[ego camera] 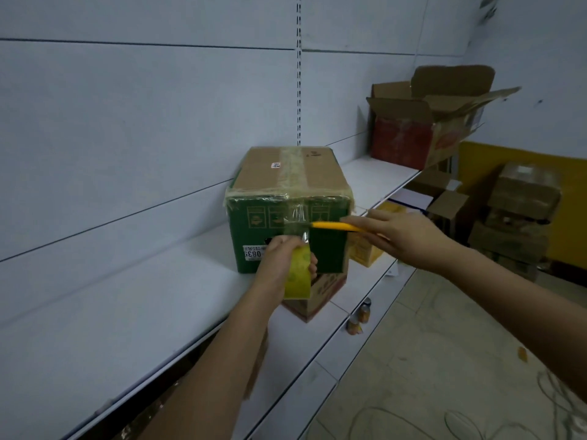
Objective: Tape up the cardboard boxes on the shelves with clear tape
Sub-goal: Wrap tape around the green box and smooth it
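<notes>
Box (287, 198): green-sided cardboard, on the white shelf (127, 312) against the back panel, top flaps closed under a tape strip that runs over the front edge. Left hand (281, 262): grips the tape roll (298, 276) just before the box front, a clear length stretched up to the box. Right hand (390, 230): holds a yellow cutter (333, 226), its tip at the stretched tape. Open box (422, 122): farther right on the same shelf, flaps up. Stacked cartons (514, 217): on the floor beyond.

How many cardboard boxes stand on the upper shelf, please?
2: the taped green box in front of the hands, and an open red box farther right on the same shelf. Others may be out of view.
</notes>
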